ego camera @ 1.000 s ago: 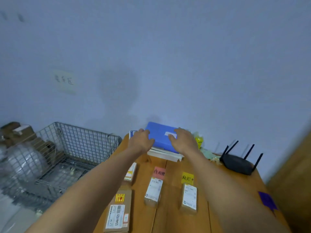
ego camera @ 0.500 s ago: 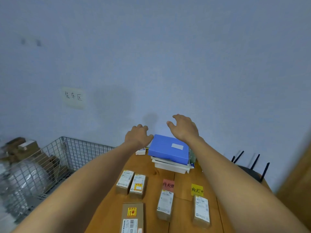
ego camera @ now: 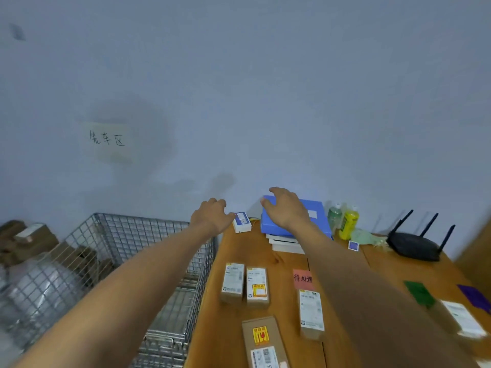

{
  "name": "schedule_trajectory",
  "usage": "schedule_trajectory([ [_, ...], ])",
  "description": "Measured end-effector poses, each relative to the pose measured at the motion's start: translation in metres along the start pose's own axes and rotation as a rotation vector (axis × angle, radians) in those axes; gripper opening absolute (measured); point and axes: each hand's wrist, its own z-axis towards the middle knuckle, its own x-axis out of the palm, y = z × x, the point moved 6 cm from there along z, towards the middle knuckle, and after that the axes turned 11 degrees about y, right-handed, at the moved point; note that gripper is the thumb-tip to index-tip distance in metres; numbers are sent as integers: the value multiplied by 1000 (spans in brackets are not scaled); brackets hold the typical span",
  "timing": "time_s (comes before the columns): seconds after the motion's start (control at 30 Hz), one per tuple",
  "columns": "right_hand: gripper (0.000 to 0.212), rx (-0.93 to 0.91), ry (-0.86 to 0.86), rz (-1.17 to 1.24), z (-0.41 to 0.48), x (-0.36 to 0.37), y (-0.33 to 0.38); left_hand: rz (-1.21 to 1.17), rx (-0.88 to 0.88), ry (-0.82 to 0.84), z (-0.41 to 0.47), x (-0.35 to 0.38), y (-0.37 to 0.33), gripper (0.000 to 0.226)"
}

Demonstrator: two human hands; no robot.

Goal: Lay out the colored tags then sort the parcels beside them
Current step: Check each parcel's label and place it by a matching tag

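Left of the desk (ego camera: 268,261): wire basket (ego camera: 148,261). At its back: stacked boxes (ego camera: 295,229), bottles (ego camera: 344,221) and router (ego camera: 414,245) rightward. Nearer: parcels (ego camera: 244,286), tags (ego camera: 302,278)

Wooden plank table (ego camera: 265,251). On it: four brown cardboard parcels with white labels (ego camera: 232,285) (ego camera: 257,288) (ego camera: 311,314) (ego camera: 265,343); pink paper tag (ego camera: 301,278), green tag (ego camera: 419,292), purple tag (ego camera: 475,297); small white-and-blue box (ego camera: 242,221); stack of white boxes (ego camera: 285,241); black four-antenna router (ego camera: 414,244); two bottles, green (ego camera: 334,217) and yellow (ego camera: 348,225).

Two bare forearms in view, no sleeves to the frame edge. Left hand (ego camera: 212,217) and right hand (ego camera: 287,208): no gloves, rings or watch visible.
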Motion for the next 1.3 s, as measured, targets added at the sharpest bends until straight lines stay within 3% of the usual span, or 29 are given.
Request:
schedule_trajectory([
  [0.27,60,97,75,82,31,50,-23,-206,2,125,27,53,17,48],
  [0.4,53,157,99,140,35,87,-48,-265,-16,284,42,116,8,46],
  [0.57,53,254,241,167,40,156,-94,-425,-61,475,61,213,5,34],
  [0.67,55,349,327,197,38,204,-129,-393,-108,551,71,265,8,28],
  [0.73,50,395,369,213,39,237,-152,-364,-156,594,79,296,10,38],
  [0.8,32,429,407,278,39,263,-168,-383,-223,628,82,321,12,45],
  [0.87,16,481,448,351,40,283,-181,-386,-282,640,81,338,14,46],
  [1.03,27,573,510,502,38,313,-199,-293,-304,600,84,353,17,58],
  [1.13,26,573,518,528,38,318,-205,-352,-297,587,91,351,18,58],
  [1.3,27,570,461,508,39,316,-212,-454,-299,504,94,341,19,40],
])
